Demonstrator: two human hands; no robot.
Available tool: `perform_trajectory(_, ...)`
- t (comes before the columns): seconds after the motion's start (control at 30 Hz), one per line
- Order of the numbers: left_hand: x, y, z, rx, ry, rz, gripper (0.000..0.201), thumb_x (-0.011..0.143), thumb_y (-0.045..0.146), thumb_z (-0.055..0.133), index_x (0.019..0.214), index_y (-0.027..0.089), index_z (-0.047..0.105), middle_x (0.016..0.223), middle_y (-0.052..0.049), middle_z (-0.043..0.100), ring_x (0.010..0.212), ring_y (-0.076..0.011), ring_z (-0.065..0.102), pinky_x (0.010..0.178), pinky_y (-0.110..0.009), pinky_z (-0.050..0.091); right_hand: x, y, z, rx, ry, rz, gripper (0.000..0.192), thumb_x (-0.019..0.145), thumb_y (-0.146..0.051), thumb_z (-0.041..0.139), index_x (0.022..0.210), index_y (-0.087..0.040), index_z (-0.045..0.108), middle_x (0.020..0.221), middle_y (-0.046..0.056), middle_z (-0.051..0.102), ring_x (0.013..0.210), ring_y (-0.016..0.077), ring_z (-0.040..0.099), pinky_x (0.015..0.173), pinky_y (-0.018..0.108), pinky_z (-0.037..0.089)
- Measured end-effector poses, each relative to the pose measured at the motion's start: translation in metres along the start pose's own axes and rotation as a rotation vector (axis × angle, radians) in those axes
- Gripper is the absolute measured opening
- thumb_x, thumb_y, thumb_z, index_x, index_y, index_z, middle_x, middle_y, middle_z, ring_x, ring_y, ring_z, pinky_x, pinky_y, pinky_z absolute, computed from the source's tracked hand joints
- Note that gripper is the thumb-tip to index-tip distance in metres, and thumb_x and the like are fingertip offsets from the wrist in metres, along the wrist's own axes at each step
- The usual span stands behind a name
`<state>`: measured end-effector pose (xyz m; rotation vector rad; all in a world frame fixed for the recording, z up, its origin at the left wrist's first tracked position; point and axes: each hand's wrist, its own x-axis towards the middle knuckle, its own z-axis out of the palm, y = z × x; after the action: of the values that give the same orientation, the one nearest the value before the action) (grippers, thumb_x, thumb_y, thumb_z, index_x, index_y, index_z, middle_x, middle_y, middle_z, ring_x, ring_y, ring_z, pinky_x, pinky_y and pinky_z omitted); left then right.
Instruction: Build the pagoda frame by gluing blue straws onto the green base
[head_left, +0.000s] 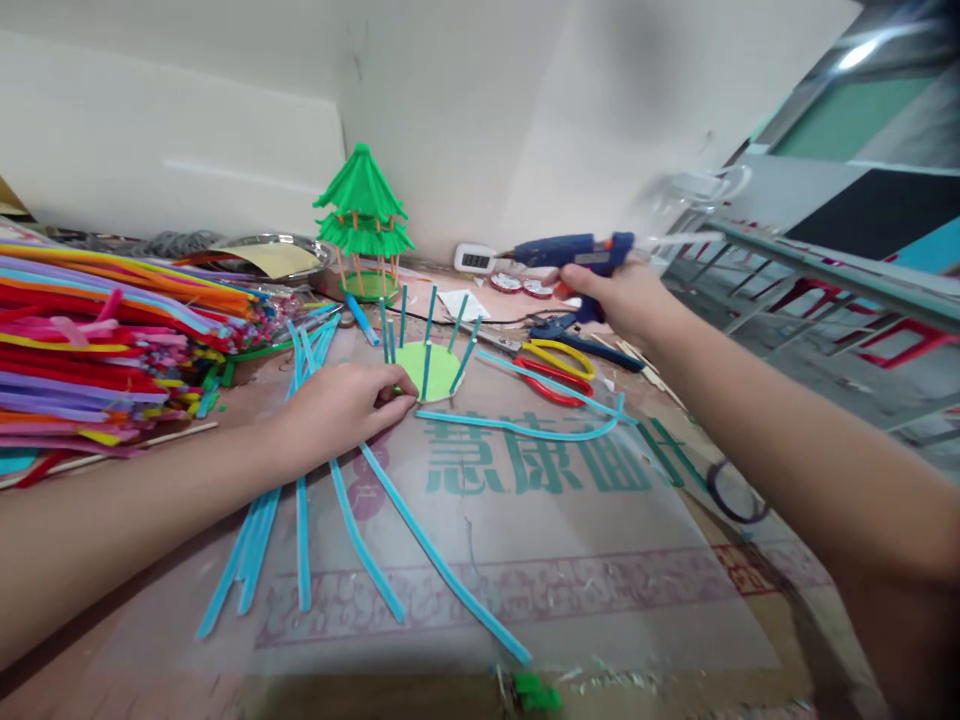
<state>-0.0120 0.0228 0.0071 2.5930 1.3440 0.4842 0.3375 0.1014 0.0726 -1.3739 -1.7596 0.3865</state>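
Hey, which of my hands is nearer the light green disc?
Left. Your left hand is at the near-left edge of the light green disc; your right hand is farther off, to the disc's right, gripping the blue glue gun.

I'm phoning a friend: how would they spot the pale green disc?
Near the white wall stands a green-roofed model. In front, beside the left hand, sits the pale green disc. Unlike the model, it is roofless, with blue sticks.

White walls [465,110] meet in a corner; at right, red stools [801,291] stand beneath a long table [832,264] on grey floor [806,370], 1 bright light [857,54] above.
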Motion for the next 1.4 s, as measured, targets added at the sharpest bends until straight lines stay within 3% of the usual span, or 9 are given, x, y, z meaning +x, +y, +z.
perform_trajectory(0.17,-0.002,0.004,-0.002,0.014,0.001,0.001,0.033,0.093,0.035,0.048,0.105,0.022,0.076,0.076,-0.003,0.073,0.067,-0.0184,0.065,0.061,-0.028,0.039,0.057,0.022,0.044,-0.016,-0.023,0.1,0.034,0.081,-0.041,0.076,0.102,-0.014,0.071,0.09,0.007,0.072,0.075,0.0171,0.061,0.064,0.029,0.049)
perform_trajectory(0.27,-0.003,0.006,-0.003,0.02,0.006,0.004,0.033,0.091,0.032,0.048,0.104,0.022,0.076,0.075,-0.002,0.073,0.067,-0.0181,0.065,0.062,-0.029,0.04,0.065,0.041,0.069,-0.121,-0.115,0.159,0.03,0.084,-0.042,0.074,0.099,-0.015,0.071,0.087,0.005,0.072,0.075,0.0167,0.06,0.072,0.031,0.051)
perform_trajectory(0.37,-0.003,0.004,-0.002,0.012,0.021,0.018,0.032,0.091,0.033,0.048,0.103,0.022,0.076,0.076,-0.002,0.073,0.068,-0.0179,0.066,0.062,-0.028,0.04,0.063,0.051,0.077,-0.186,-0.169,0.183,0.031,0.083,-0.044,0.075,0.094,-0.015,0.071,0.083,0.005,0.072,0.075,0.0185,0.061,0.078,0.035,0.052)
perform_trajectory(0.63,-0.002,0.0,0.002,-0.009,0.038,0.019,0.031,0.09,0.034,0.049,0.103,0.022,0.075,0.077,-0.001,0.073,0.07,-0.0183,0.067,0.063,-0.029,0.04,0.06,0.038,0.065,-0.33,-0.222,0.19,0.028,0.084,-0.028,0.075,0.107,-0.013,0.07,0.095,0.009,0.074,0.086,0.0245,0.067,0.089,0.04,0.052)
perform_trajectory(0.93,-0.002,0.001,0.001,0.015,0.015,0.003,0.032,0.091,0.034,0.048,0.103,0.022,0.075,0.074,-0.001,0.072,0.067,-0.018,0.065,0.061,-0.029,0.038,0.067,0.039,0.076,-0.382,-0.251,0.227,0.028,0.086,-0.027,0.072,0.11,-0.014,0.069,0.099,0.011,0.077,0.079,0.0224,0.069,0.08,0.036,0.056)
perform_trajectory(1.13,-0.004,0.001,0.001,-0.006,0.017,0.017,0.032,0.092,0.036,0.046,0.105,0.022,0.072,0.078,-0.001,0.074,0.07,-0.0188,0.067,0.063,-0.029,0.04,0.065,0.039,0.061,-0.479,-0.309,0.2,0.034,0.086,-0.031,0.074,0.116,-0.015,0.071,0.111,0.01,0.077,0.094,0.0232,0.07,0.088,0.034,0.053)
perform_trajectory(1.3,-0.006,0.003,-0.002,0.039,0.019,0.021,0.03,0.087,0.033,0.047,0.1,0.022,0.072,0.081,-0.002,0.074,0.072,-0.0207,0.067,0.065,-0.031,0.039,0.032,0.024,0.034,-0.603,-0.218,0.149,0.036,0.09,-0.03,0.066,0.123,-0.014,0.069,0.124,0.016,0.072,0.113,0.0319,0.066,0.097,0.041,0.049)
perform_trajectory(1.4,-0.007,0.006,-0.004,0.067,0.012,0.038,0.028,0.087,0.033,0.048,0.096,0.023,0.072,0.081,-0.002,0.073,0.073,-0.0208,0.066,0.064,-0.031,0.038,-0.009,0.007,0.02,-0.639,-0.095,-0.045,0.031,0.093,-0.039,0.06,0.113,-0.017,0.07,0.116,0.014,0.073,0.108,0.0314,0.066,0.092,0.041,0.049)
